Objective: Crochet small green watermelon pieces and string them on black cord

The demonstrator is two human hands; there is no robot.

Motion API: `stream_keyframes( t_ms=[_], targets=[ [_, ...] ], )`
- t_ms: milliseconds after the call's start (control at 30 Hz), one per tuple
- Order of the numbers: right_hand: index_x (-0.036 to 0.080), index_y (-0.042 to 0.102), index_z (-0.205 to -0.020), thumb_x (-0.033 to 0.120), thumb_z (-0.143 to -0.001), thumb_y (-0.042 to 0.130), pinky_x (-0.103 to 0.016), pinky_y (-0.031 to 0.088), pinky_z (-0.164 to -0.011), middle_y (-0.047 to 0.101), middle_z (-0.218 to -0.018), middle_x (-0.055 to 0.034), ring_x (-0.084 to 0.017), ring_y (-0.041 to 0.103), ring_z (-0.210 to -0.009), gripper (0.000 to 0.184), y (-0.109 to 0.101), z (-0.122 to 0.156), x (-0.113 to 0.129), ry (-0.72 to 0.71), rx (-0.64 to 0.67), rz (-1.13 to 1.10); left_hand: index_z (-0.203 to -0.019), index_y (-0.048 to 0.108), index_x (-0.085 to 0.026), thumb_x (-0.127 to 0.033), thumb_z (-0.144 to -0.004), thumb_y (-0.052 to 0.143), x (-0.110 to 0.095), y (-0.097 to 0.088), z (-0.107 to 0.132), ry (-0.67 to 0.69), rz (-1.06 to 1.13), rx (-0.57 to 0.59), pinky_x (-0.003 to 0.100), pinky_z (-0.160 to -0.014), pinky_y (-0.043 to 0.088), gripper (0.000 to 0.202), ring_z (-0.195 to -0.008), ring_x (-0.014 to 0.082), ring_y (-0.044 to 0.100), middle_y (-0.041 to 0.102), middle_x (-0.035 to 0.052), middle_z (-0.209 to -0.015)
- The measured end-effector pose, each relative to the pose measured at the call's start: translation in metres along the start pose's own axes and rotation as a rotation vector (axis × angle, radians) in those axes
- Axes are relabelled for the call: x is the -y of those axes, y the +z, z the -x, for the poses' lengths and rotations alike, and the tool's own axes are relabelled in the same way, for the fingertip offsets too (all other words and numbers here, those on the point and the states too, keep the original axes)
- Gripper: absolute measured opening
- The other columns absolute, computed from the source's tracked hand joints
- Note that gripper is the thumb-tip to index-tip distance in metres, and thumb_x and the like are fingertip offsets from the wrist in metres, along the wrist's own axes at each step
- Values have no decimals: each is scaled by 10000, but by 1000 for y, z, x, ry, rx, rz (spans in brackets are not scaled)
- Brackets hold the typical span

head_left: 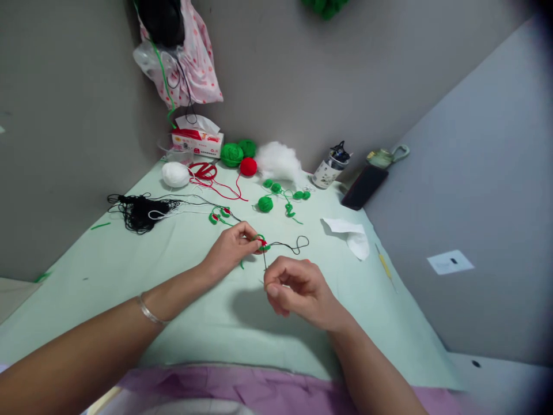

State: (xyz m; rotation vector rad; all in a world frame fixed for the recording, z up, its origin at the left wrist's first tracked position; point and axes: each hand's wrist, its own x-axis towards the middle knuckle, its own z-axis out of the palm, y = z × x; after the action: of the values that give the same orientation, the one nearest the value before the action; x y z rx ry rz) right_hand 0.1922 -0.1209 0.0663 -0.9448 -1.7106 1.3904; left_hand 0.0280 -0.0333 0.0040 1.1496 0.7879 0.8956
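Note:
My left hand [233, 248] is closed in a pinch on a small red and green crocheted piece [263, 244]. Black thread [264, 258] runs taut from that piece down to my right hand [300, 291], whose thumb and forefinger are pressed together. A thin sliver like a sewing needle [261, 282] just shows at those fingertips; most of it is hidden. To the right of the piece, a loop of black thread [298, 245] lies on the cloth. Two similar red, white and green crocheted pieces [219, 215] lie beyond my left hand.
Black yarn [140, 213] lies tangled at left. Behind are a white ball [175, 174], green ball [232, 154], red ball [248, 167], stuffing [279, 161] and tissue box [197, 141]. At right stand a pen cup [327, 171] and bottle [367, 181], near a yellow-handled hook [383, 264].

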Motion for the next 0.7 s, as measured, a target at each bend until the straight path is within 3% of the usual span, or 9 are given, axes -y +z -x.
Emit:
stream_keyframes(
  t_ms=[100,200,300,433,567,700],
  targets=[
    [183,583,-810,200,-933,563,-204,408,-564,557,-637,38,-78,498,-564,126,-3,-2,1,1,89,264,-802,563,-172,-292,-752,745,1,-2,-1,-35,36,19,263,-704,498,224,-716,137,653,626,-27,-742],
    [189,651,-934,185,-937,562,-228,447,-696,661,-867,-16,-110,584,-745,90,-8,-6,-4,-12,214,526,-829,584,-166,-283,-755,753,0,-5,-4,-63,60,16,258,-708,498,218,-699,122,638,628,-27,-744],
    [208,655,-1056,182,-951,549,-250,458,-799,663,-1110,-60,-140,623,-923,152,-23,-7,-9,-16,168,673,-841,587,-164,-280,-755,760,0,-7,-5,-62,77,13,266,-735,501,225,-714,124,642,646,-21,-748],
    [222,674,-905,132,-941,532,-245,419,-682,663,-882,-9,-121,603,-741,171,-50,1,-12,142,13,949,-867,578,-168,-275,-755,763,0,-10,-6,-78,91,0,293,-793,502,242,-774,148,680,682,-2,-802],
    [223,674,-915,77,-853,619,-245,376,-629,634,-865,-13,-144,586,-754,169,-60,5,-23,237,78,1159,-872,572,-167,-253,-742,773,0,-12,-6,-99,132,-4,293,-818,505,255,-817,157,697,694,4,-831],
    [190,650,-856,101,-853,641,-253,360,-621,603,-836,-31,-163,564,-783,90,-60,3,-30,265,93,1234,-879,577,-162,-254,-726,791,-1,-12,-8,-129,172,-24,293,-815,518,279,-793,149,692,694,3,-815]
  ],
)
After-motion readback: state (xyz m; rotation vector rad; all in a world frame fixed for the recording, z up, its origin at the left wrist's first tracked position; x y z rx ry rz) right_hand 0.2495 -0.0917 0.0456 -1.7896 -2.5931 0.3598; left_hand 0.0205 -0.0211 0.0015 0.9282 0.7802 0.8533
